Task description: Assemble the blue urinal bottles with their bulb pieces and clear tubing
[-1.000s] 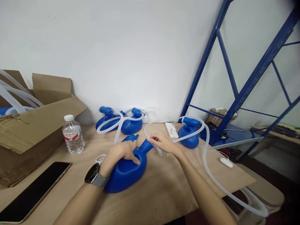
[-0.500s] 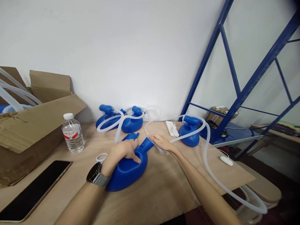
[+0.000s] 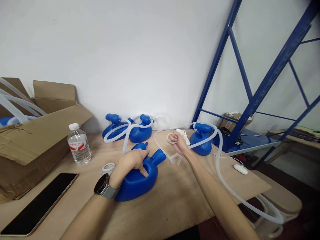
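My left hand (image 3: 136,160), a watch on its wrist, grips the handle of a blue plastic urinal bottle (image 3: 140,185) lying on the table. The bottle's neck (image 3: 159,157) points up and to the right, uncapped. Beyond my left hand lies a blue cap piece (image 3: 141,145), partly hidden. My right hand (image 3: 180,142) is raised right of the neck, apart from it, with a translucent white ring (image 3: 171,138) pinched between its fingers. More such rings (image 3: 108,168) lie beside my left wrist. A small white plastic fitting (image 3: 172,158) rests beyond the neck.
Several blue bottles (image 3: 140,133) with pale hoses stand along the wall; another bottle (image 3: 201,146) is at the right, its hose (image 3: 220,173) hanging past the table edge. Leftward are a water bottle (image 3: 79,146), a phone (image 3: 40,203) and an open cardboard box (image 3: 37,143). A blue rack (image 3: 212,76) stands right.
My right hand has moved from the bottle's mouth up and to the right, and the ring now shows in its fingers. My left hand keeps its grip on the urinal bottle.
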### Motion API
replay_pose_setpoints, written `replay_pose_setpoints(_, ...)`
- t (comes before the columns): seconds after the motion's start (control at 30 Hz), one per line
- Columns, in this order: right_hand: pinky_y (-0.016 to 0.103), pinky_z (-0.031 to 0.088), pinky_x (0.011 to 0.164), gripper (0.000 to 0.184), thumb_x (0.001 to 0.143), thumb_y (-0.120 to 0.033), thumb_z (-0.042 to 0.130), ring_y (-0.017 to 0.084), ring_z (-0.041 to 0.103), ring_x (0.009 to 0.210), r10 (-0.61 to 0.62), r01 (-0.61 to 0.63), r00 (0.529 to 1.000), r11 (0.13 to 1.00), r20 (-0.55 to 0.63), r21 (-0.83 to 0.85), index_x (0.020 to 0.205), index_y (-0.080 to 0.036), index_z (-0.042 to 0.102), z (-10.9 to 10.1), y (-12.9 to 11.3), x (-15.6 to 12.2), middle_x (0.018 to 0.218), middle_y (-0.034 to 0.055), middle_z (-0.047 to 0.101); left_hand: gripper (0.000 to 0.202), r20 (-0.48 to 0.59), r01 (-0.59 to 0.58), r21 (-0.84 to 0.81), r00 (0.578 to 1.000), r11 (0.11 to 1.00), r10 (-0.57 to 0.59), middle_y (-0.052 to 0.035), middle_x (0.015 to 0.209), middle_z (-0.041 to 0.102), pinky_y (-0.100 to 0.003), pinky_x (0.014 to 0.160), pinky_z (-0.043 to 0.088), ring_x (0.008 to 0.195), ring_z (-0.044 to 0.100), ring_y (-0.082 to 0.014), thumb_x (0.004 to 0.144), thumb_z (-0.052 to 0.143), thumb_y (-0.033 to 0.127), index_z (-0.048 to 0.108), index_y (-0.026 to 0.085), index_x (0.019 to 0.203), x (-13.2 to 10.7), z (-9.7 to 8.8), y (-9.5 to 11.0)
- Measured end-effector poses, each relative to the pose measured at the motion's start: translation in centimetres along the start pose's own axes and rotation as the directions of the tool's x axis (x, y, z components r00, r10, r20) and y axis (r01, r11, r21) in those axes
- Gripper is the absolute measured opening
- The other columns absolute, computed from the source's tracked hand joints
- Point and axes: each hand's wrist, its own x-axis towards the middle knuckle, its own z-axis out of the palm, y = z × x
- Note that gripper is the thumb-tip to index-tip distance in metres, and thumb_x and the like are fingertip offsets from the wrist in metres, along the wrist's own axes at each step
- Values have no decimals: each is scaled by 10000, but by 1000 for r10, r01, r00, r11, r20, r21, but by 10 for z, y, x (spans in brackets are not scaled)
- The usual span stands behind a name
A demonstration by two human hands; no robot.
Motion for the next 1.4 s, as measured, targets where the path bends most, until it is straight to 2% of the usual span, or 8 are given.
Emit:
replay_pose_setpoints(0.23, 296, 296, 576, 617, 875, -795, 474, 138, 326, 590, -20, 23, 996, 999, 86, -40, 618, -244, 368, -17, -19, -30, 612, -45, 342, 784, 1, -51, -54, 999, 997, 52, -98, 1340, 689, -416, 984, 512, 1217, 646, -371, 574, 904, 555, 654, 317, 1277, 9, 5, 8)
replay_pose_setpoints(0.47, 311, 348, 671, 438, 1019, -459, 472, 172, 478, 678, -261, 338, 935, 859, 238, -384, 650, -231, 402, 24, -49, -72, 666, 2, 520, 446, -138, -352, -71, 930, 933, 340, -38, 1228, 752, -557, 1270, 132, 1245, 635, -296, 841, 758, 377, 682, 305, 1274, 20, 11, 28)
replay_pose_setpoints(0.6, 312, 366, 711, 399, 1027, -425, 502, 184, 531, 715, -308, 430, 896, 782, 321, -451, 682, -230, 459, 47, -36, -75, 722, 21, 610, 369, -363, -268, 152, 880, 951, 306, -104, 1443, 626, -586, 1265, 106, 1423, 468, -301, 960, 572, 262, 652, 262, 1320, 13, 7, 23)
replay_pose_setpoints(0.83, 325, 342, 730, 345, 996, -441, 619, 220, 590, 802, -251, 434, 898, 637, 361, -638, 746, -217, 537, 43, -1, -69, 807, 49, 671, 344, -445, -293, 37, 851, 955, 278, -106, 1346, 666, -362, 1103, 451, 1278, 587, -250, 1024, 479, 428, 694, 229, 1204, -46, 25, -21)
replay_pose_setpoints(0.97, 332, 329, 699, 325, 1011, -394, 592, 226, 595, 776, -230, 390, 919, 638, 319, -664, 740, -215, 575, 52, -17, -73, 792, 67, 680, 387, -463, 63, -64, 882, 996, -86, -71, 964, 754, -354, 858, 532, 885, 695, -237, 1026, 381, 425, 714, 236, 978, -89, 35, -68)
replay_pose_setpoints(1.07, 318, 336, 673, 302, 1012, -393, 583, 201, 597, 750, -246, 455, 879, 688, 408, -565, 769, -215, 611, 84, -42, -84, 815, 53, 700, 407, -456, 233, -104, 853, 967, -255, -104, 1032, 752, -376, 872, 524, 960, 690, -279, 982, 430, 504, 707, 207, 990, -101, 47, -105)
replay_pose_setpoints(1.23, 300, 291, 608, 278, 968, -357, 649, 186, 626, 788, -210, 594, 721, 678, 660, -433, 739, -199, 655, 157, -55, -91, 843, 36, 723, 422, -315, 191, -104, 925, 976, -215, -124, 1266, 700, -399, 1035, 472, 1172, 632, -301, 952, 483, 515, 698, 206, 1142, -98, 71, -135)
replay_pose_setpoints(1.4, 264, 306, 589, 382, 846, -514, 801, 153, 587, 721, -87, 412, 785, 813, 613, -412, 737, -197, 616, 192, -40, -65, 785, -12, 681, 376, -286, 228, -68, 928, 971, -237, -132, 1245, 708, -400, 1014, 478, 1162, 639, -299, 989, 432, 432, 694, 196, 1119, -96, 78, -136)
